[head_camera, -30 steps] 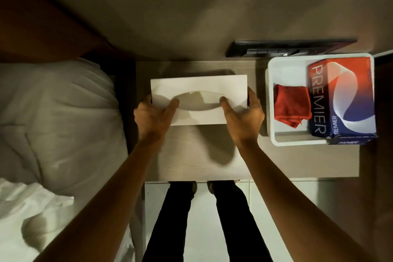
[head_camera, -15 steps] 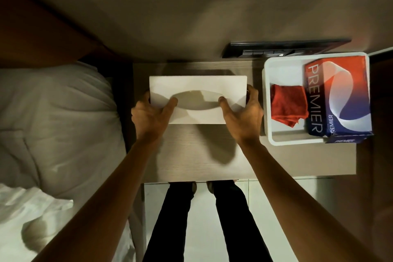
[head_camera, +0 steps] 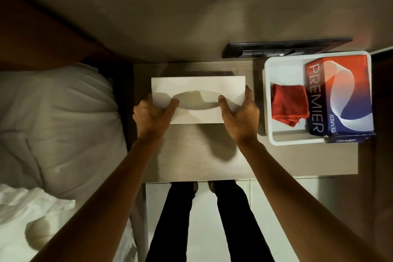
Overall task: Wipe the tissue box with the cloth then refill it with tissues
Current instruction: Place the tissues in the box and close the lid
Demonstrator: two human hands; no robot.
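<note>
Both hands clamp the white tissue box (head_camera: 197,91) by its ends, left hand (head_camera: 152,112) and right hand (head_camera: 240,115), thumbs at its oval slot. It sits on the nightstand (head_camera: 202,155). Right of it, a white tray (head_camera: 268,100) holds the red cloth (head_camera: 289,103) and a Premier tissue pack (head_camera: 344,95).

Both forearms were bare, with no sleeves showing. The legs (head_camera: 234,219) wore black trousers (long and plain). Dark shoes (head_camera: 211,186) barely peeked out below.
</note>
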